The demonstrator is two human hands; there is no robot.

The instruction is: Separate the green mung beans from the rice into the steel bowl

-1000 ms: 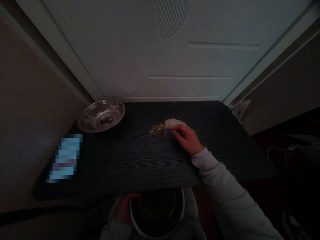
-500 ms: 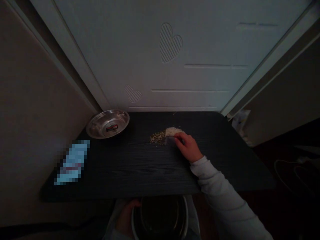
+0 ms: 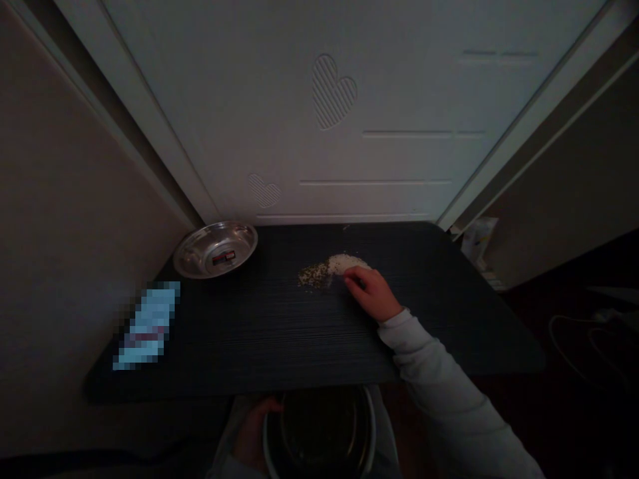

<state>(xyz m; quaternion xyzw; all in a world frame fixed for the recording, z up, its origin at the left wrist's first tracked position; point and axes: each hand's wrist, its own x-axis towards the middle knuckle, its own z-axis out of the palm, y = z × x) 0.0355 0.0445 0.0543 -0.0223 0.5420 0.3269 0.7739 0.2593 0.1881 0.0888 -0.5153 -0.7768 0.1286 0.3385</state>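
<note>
On the dark table, a pile of pale, rice-like grains (image 3: 344, 261) meets a patch of small greenish beans or seeds (image 3: 313, 274) on its left. My right hand (image 3: 372, 291) is at the pile's near right edge, fingers pinched together on a small see-through piece (image 3: 331, 280) that is hard to make out; its kind is unclear. Below the table's front edge, my left hand (image 3: 257, 426) grips the left rim of a round metal bowl (image 3: 370, 436) held at my lap. The bowl's inside is too dark to read.
A shallow steel bowl (image 3: 204, 247) with a dark label inside stands at the table's (image 3: 239, 346) back left. A blurred-out light-blue item (image 3: 147, 326) lies at the left edge. Behind the table rises a white door (image 3: 399, 86); a white bag (image 3: 479, 239) is beyond the right corner.
My right hand has shifted very slightly, and the see-through piece shows less plainly than before. The view has tilted a little. My left hand stays on the bowl.
</note>
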